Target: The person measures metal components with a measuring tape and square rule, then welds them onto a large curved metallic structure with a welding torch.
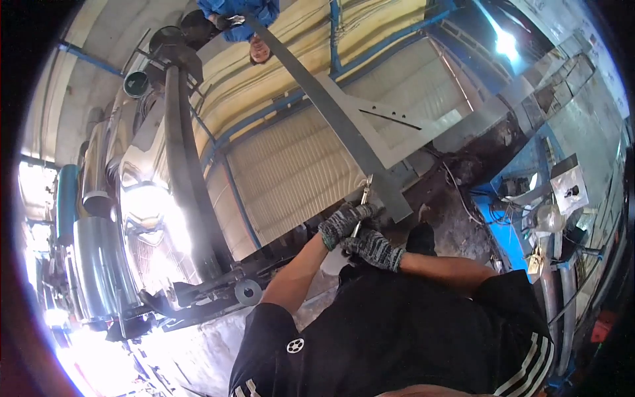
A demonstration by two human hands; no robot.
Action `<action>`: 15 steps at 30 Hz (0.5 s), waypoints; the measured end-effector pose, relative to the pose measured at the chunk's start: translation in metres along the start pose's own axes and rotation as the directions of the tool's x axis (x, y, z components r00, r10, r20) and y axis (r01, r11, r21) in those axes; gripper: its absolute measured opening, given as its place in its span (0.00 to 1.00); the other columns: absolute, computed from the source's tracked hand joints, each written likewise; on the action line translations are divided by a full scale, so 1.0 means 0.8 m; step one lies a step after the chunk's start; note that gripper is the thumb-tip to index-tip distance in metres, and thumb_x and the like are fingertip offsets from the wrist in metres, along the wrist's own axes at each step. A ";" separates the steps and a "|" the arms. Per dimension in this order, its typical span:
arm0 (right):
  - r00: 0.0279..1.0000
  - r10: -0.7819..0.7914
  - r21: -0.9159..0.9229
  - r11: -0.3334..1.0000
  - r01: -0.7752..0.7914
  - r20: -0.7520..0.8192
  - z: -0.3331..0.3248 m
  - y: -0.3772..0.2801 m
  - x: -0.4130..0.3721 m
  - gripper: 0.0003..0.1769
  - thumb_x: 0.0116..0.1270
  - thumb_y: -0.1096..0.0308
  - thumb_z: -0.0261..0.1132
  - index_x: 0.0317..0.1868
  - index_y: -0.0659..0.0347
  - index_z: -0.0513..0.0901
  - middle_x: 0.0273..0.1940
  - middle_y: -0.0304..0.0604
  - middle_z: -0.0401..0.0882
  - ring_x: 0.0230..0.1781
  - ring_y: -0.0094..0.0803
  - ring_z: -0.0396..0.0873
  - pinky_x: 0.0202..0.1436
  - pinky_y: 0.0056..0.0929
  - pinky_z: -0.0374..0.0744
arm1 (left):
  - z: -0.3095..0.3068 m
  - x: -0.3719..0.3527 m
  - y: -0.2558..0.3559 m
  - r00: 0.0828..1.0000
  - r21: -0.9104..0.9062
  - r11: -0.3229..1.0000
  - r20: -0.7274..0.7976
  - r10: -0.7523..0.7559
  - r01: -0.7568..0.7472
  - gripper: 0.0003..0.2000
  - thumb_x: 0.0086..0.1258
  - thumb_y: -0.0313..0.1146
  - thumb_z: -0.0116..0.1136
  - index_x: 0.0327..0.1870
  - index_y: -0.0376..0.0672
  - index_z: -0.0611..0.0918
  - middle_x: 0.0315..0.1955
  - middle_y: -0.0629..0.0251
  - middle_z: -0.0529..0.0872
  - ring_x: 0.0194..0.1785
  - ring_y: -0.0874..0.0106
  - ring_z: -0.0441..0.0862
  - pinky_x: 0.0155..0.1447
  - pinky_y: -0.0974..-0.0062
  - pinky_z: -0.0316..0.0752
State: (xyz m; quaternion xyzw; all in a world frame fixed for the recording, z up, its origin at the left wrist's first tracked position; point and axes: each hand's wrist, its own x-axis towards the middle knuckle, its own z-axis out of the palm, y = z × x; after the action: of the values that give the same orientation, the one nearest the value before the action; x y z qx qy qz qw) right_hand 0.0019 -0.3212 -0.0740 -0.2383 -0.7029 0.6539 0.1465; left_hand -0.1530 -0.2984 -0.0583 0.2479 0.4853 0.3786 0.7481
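Reaching out from a black shirt (397, 324), curling the fingers of the gloved right hand (375, 250), seemingly clamped on the tail end of steel pliers (366, 192). Clamping the fingers of the gloved left hand (342, 223) around the same handles just beyond. Pointing the pliers away from the body, long axis leaning slightly right, nose at the left edge of a flat metal strip (331, 116), by its near end. Slanting away leftward, along the strip's long axis, over a mirror-like sheet (281, 175) toward a co-worker in blue (259, 8).

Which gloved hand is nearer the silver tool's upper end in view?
The left hand, wrapped around the silver tool; the right hand sits lower in view, farther from that end.
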 end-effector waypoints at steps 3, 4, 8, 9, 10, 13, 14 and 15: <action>0.996 0.037 0.051 0.998 -0.042 0.087 -0.020 -0.019 -0.004 0.10 0.78 0.66 0.56 0.52 0.58 0.81 0.44 0.43 0.83 0.45 0.37 0.82 0.45 0.37 0.82 | -0.018 0.000 0.001 0.994 0.098 0.990 -0.025 -0.103 0.105 0.13 0.75 0.34 0.63 0.57 0.42 0.82 0.41 0.66 0.87 0.40 0.74 0.86 0.45 0.74 0.84; 0.991 0.015 0.035 0.999 -0.020 0.134 -0.028 -0.021 -0.008 0.11 0.79 0.65 0.56 0.54 0.58 0.81 0.46 0.44 0.84 0.47 0.37 0.82 0.49 0.37 0.82 | -0.022 0.004 -0.005 0.993 0.029 0.993 0.009 -0.116 0.116 0.13 0.75 0.35 0.63 0.56 0.42 0.82 0.42 0.66 0.87 0.40 0.75 0.85 0.44 0.75 0.83; 0.997 -0.025 -0.268 0.962 0.043 0.071 -0.120 -0.091 -0.039 0.23 0.75 0.53 0.63 0.61 0.60 0.81 0.48 0.50 0.86 0.48 0.38 0.85 0.51 0.38 0.82 | 0.029 -0.057 0.045 0.980 0.056 0.988 -0.131 0.150 -0.143 0.18 0.81 0.42 0.52 0.60 0.39 0.82 0.48 0.68 0.85 0.49 0.77 0.80 0.55 0.74 0.77; 0.975 -0.212 -0.494 0.843 0.214 0.062 -0.150 -0.100 -0.046 0.24 0.73 0.52 0.64 0.61 0.60 0.80 0.50 0.52 0.85 0.50 0.42 0.84 0.53 0.40 0.82 | 0.018 -0.068 0.027 0.944 0.407 0.868 -0.042 0.328 -0.284 0.20 0.82 0.46 0.51 0.61 0.40 0.82 0.49 0.71 0.85 0.50 0.76 0.81 0.57 0.74 0.77; 0.916 -0.388 -0.687 0.638 0.347 0.103 -0.179 -0.115 -0.049 0.26 0.72 0.52 0.64 0.62 0.61 0.80 0.51 0.55 0.85 0.52 0.46 0.84 0.55 0.42 0.81 | -0.007 -0.052 -0.005 0.945 0.407 0.867 -0.025 0.326 -0.288 0.20 0.82 0.46 0.51 0.61 0.40 0.82 0.49 0.71 0.85 0.50 0.76 0.81 0.57 0.74 0.77; 0.935 -0.147 -0.854 0.471 -0.221 -0.323 -0.285 -0.149 -0.038 0.29 0.69 0.52 0.65 0.65 0.59 0.78 0.61 0.54 0.80 0.64 0.48 0.77 0.70 0.47 0.72 | -0.102 -0.056 -0.124 0.812 0.742 0.543 0.002 0.584 -0.392 0.20 0.81 0.49 0.54 0.63 0.45 0.81 0.44 0.70 0.87 0.43 0.77 0.82 0.46 0.74 0.80; 0.843 -0.321 -0.858 0.434 -0.274 -0.431 -0.324 -0.108 -0.027 0.30 0.68 0.53 0.65 0.66 0.58 0.77 0.65 0.54 0.78 0.69 0.50 0.73 0.74 0.50 0.67 | -0.130 -0.043 -0.149 0.748 0.826 0.403 0.034 0.663 -0.395 0.21 0.80 0.50 0.55 0.64 0.47 0.81 0.42 0.70 0.88 0.41 0.78 0.83 0.43 0.74 0.80; 0.824 -0.325 -0.879 0.277 -0.387 -0.465 -0.357 -0.079 -0.013 0.31 0.66 0.53 0.65 0.66 0.58 0.77 0.65 0.54 0.78 0.69 0.49 0.73 0.74 0.52 0.67 | -0.167 -0.036 -0.191 0.935 0.848 0.525 -0.130 0.331 -0.068 0.20 0.78 0.51 0.57 0.60 0.48 0.83 0.37 0.70 0.89 0.35 0.77 0.83 0.36 0.74 0.79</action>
State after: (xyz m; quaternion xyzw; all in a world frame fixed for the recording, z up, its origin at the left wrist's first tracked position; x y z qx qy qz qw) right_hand 0.1496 -0.0857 0.0186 -0.4733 -0.8662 -0.0048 0.1601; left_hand -0.2327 -0.4114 -0.2099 0.5715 0.6727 0.2177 0.4165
